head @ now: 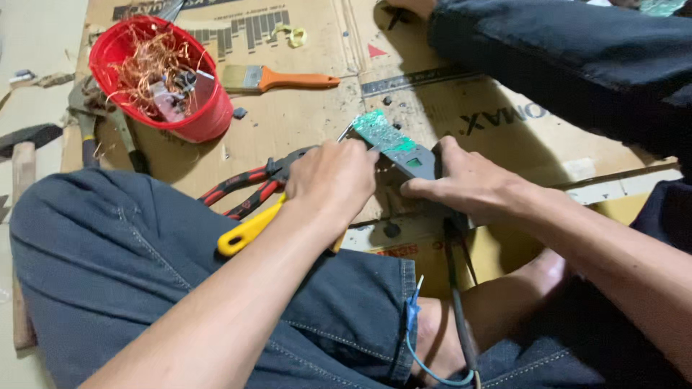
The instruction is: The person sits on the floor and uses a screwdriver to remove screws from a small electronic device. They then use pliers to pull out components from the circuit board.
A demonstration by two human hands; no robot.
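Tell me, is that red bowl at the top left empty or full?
Nearly full: the red bowl stands upright, heaped with tangled copper wire and a few small metal parts.

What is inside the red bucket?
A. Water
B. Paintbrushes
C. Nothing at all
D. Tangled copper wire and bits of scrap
D: the red bucket at the top left on the cardboard is filled with a messy tangle of thin copper wire and some small scrap pieces, while the one paintbrush lies outside it on the cardboard.
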